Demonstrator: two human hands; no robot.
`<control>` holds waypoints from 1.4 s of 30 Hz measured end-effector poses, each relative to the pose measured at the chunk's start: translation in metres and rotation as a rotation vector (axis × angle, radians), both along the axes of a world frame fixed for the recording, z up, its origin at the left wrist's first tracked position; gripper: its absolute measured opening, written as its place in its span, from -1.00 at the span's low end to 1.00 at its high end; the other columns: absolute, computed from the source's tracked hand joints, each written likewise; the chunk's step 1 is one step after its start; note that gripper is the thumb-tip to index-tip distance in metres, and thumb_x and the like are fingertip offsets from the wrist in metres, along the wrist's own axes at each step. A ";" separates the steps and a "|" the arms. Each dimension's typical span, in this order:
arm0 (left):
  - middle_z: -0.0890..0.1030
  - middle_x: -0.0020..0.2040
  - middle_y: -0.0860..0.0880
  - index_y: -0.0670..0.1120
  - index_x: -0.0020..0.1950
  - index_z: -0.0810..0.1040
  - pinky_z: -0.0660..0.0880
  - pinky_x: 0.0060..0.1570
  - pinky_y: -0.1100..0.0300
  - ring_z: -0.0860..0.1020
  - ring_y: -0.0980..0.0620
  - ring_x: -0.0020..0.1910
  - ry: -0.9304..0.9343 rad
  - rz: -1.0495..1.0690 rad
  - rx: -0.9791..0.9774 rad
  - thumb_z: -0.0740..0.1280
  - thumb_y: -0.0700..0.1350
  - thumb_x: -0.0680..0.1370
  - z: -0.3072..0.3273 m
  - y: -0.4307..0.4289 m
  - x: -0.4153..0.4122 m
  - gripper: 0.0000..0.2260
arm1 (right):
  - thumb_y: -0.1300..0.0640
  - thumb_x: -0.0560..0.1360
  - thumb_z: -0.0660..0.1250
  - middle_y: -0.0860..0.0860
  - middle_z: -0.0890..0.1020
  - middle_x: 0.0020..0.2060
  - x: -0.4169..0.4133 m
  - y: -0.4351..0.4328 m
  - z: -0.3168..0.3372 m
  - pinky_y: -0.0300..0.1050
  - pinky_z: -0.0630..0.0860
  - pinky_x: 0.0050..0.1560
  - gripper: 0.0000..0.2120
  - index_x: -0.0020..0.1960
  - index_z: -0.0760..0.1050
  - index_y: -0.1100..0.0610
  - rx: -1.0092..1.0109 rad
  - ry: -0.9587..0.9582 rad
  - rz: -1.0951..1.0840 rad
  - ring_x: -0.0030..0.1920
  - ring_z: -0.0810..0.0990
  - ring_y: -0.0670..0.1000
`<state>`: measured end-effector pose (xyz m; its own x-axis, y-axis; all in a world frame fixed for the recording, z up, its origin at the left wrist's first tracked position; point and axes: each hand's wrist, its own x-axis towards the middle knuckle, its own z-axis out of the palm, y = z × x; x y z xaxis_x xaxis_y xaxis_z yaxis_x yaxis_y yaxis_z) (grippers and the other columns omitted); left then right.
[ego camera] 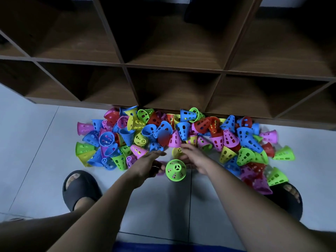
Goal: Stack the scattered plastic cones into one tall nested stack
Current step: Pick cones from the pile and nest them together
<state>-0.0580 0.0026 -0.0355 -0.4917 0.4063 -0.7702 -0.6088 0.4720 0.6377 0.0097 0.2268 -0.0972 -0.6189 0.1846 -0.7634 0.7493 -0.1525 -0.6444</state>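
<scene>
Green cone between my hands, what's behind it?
A yellow cone lies just behind the green cone, partly covered by fingers of the right hand. The rest of it is hidden by them.

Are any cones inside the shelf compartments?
No, the cones lie heaped on the floor before the shelf, whose visible compartments hold none.

Your left forearm (pixel 101 202) rises from the lower left of the frame and your right forearm (pixel 241 195) from the lower right, both bare, and they converge just below the centre. Your left hand (pixel 148 165) shows its back, fingers (pixel 158 154) straight and together, pointing to the upper right; its thumb and palm are hidden underneath. Your right hand (pixel 195 158) sits just beside it, not touching it, with its fingers (pixel 187 148) loosely stretched toward the upper left
</scene>
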 end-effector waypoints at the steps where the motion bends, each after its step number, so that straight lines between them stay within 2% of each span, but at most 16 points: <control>1: 0.67 -0.11 -0.15 0.05 0.30 0.63 0.39 -0.23 0.15 0.56 -0.02 -0.20 0.016 -0.004 -0.034 0.17 0.10 0.75 -0.005 -0.002 -0.001 -0.70 | 0.01 0.69 0.28 0.09 0.71 0.09 -0.002 0.001 -0.003 0.02 0.48 0.13 -0.72 0.39 0.49 -0.06 -0.002 -0.016 0.005 -0.10 0.67 -0.01; 3: 0.69 -0.05 -0.16 0.11 0.32 0.61 0.40 -0.21 0.14 0.59 -0.03 -0.17 0.029 -0.021 -0.081 0.16 0.13 0.75 -0.015 -0.008 -0.002 -0.71 | 0.01 0.70 0.26 0.10 0.71 0.15 -0.006 0.003 -0.001 0.01 0.46 0.14 -0.75 0.37 0.47 -0.13 -0.024 -0.028 0.006 -0.10 0.69 -0.05; 6: 0.74 0.03 -0.16 0.19 0.36 0.56 0.43 -0.18 0.14 0.66 -0.05 -0.11 -0.006 -0.063 -0.125 0.14 0.19 0.74 -0.022 -0.014 0.002 -0.70 | 0.00 0.72 0.22 0.12 0.75 0.08 -0.009 0.005 -0.001 -0.06 0.46 -0.06 -0.81 0.30 0.48 -0.15 -0.072 -0.073 0.003 -0.04 0.67 -0.02; 9: 0.78 0.02 -0.08 0.24 0.35 0.54 0.49 -0.06 0.12 0.75 -0.05 -0.06 -0.080 -0.082 -0.132 0.11 0.20 0.75 -0.021 -0.016 0.010 -0.72 | -0.03 0.71 0.24 0.12 0.78 0.01 -0.009 0.005 -0.004 -0.10 0.47 -0.19 -0.74 0.37 0.50 -0.15 -0.092 -0.113 -0.007 -0.05 0.65 0.05; 11: 0.78 0.04 -0.05 0.27 0.36 0.53 0.53 0.02 0.09 0.77 -0.07 -0.01 -0.122 -0.062 -0.113 0.12 0.20 0.75 -0.023 -0.017 0.015 -0.73 | -0.03 0.70 0.24 0.12 0.78 0.01 -0.009 0.005 -0.007 -0.09 0.45 -0.19 -0.73 0.38 0.51 -0.16 -0.085 -0.117 -0.001 -0.04 0.65 0.05; 13: 0.77 0.11 -0.05 0.28 0.41 0.50 0.56 0.05 0.08 0.77 -0.11 0.04 -0.147 -0.033 -0.086 0.11 0.18 0.76 -0.027 -0.016 0.019 -0.72 | -0.03 0.70 0.23 0.10 0.78 0.01 -0.009 0.005 -0.007 -0.07 0.46 -0.10 -0.74 0.36 0.53 -0.14 -0.081 -0.113 0.018 0.03 0.66 0.06; 16: 0.75 0.17 -0.05 0.27 0.43 0.47 0.59 0.06 0.07 0.76 -0.13 0.06 -0.156 0.001 -0.077 0.10 0.17 0.76 -0.031 -0.013 0.023 -0.71 | -0.08 0.70 0.22 0.06 0.78 0.02 -0.011 0.005 -0.007 0.05 0.41 0.17 -0.74 0.35 0.54 -0.15 -0.069 -0.126 0.073 0.22 0.63 0.10; 20: 0.75 0.14 -0.05 0.21 0.38 0.52 0.59 0.10 0.02 0.75 -0.10 0.07 -0.116 0.016 -0.110 0.14 0.17 0.74 -0.038 -0.011 0.026 -0.73 | -0.20 0.66 0.26 0.01 0.78 0.04 -0.013 0.004 -0.005 0.10 0.47 0.25 -0.69 0.36 0.54 -0.19 -0.086 -0.171 0.108 0.26 0.60 0.11; 24: 0.75 0.12 -0.09 0.12 0.33 0.55 0.55 0.13 -0.01 0.76 -0.07 0.05 -0.071 0.051 -0.153 0.18 0.10 0.74 -0.038 -0.017 0.024 -0.76 | -0.25 0.60 0.34 0.08 0.78 0.02 -0.016 -0.001 0.003 -0.08 0.51 -0.05 -0.61 0.39 0.54 -0.17 -0.122 -0.202 0.074 0.04 0.64 0.06; 26: 0.77 0.06 -0.11 0.08 0.31 0.56 0.53 0.11 0.01 0.76 -0.06 0.02 -0.053 0.049 -0.160 0.16 0.05 0.75 -0.031 -0.021 0.022 -0.77 | -0.32 0.51 0.41 0.07 0.78 0.04 -0.017 -0.003 0.004 0.01 0.50 0.15 -0.53 0.35 0.57 -0.17 -0.116 -0.215 0.103 0.16 0.60 0.08; 28: 0.78 0.00 -0.11 0.07 0.29 0.57 0.51 0.06 0.04 0.76 -0.06 0.01 -0.024 0.041 -0.166 0.15 0.04 0.76 -0.022 -0.024 0.019 -0.76 | -0.37 0.42 0.47 0.03 0.78 0.00 -0.018 -0.004 -0.001 0.17 0.36 0.42 -0.50 0.27 0.62 -0.15 -0.079 -0.238 0.145 0.34 0.50 0.12; 33: 0.78 0.02 -0.12 0.08 0.31 0.58 0.51 -0.03 0.06 0.75 -0.08 -0.01 0.080 0.025 -0.140 0.14 0.07 0.76 0.004 -0.024 0.008 -0.73 | -0.23 0.50 0.43 0.06 0.79 -0.12 -0.015 -0.006 0.003 0.23 0.36 0.42 -0.70 0.15 0.69 -0.13 -0.049 -0.232 0.080 0.35 0.48 0.18; 36: 0.78 0.00 -0.12 0.06 0.29 0.58 0.46 -0.12 0.09 0.73 -0.05 -0.10 0.142 -0.018 -0.103 0.13 0.05 0.77 0.028 -0.017 0.003 -0.74 | -0.16 0.66 0.24 0.14 0.75 0.06 -0.011 0.001 0.014 0.08 0.53 0.14 -0.68 0.19 0.68 -0.05 -0.066 -0.184 0.028 0.26 0.59 0.20; 38: 0.78 -0.04 -0.12 0.04 0.27 0.59 0.42 -0.19 0.11 0.70 -0.03 -0.15 0.187 -0.043 -0.069 0.12 0.01 0.78 0.047 -0.012 0.001 -0.74 | -0.15 0.68 0.21 0.13 0.70 0.15 -0.006 0.006 0.024 0.08 0.49 0.23 -0.65 0.26 0.64 0.00 -0.021 -0.175 0.045 0.26 0.57 0.17; 40: 0.77 -0.08 -0.14 0.03 0.24 0.61 0.40 -0.24 0.12 0.67 -0.04 -0.20 0.242 -0.047 -0.032 0.13 -0.02 0.78 0.065 -0.007 0.001 -0.74 | -0.09 0.69 0.23 0.08 0.64 0.27 0.000 0.009 0.032 0.09 0.35 0.37 -0.63 0.40 0.54 0.05 0.073 -0.155 0.096 0.31 0.50 0.10; 42: 0.76 -0.13 -0.16 0.01 0.22 0.63 0.39 -0.27 0.14 0.64 -0.04 -0.23 0.288 -0.047 -0.007 0.14 -0.03 0.78 0.083 -0.005 0.001 -0.74 | 0.04 0.71 0.21 -0.02 0.54 0.36 0.003 0.011 0.039 0.02 0.33 0.32 -0.65 0.46 0.50 0.07 0.159 -0.074 0.147 0.33 0.46 0.05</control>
<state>-0.0567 -0.0022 0.0479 -0.6712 0.4293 -0.6043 -0.3802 0.5005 0.7778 0.0130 0.2373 -0.0583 -0.5916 0.2184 -0.7761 0.8020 0.0609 -0.5942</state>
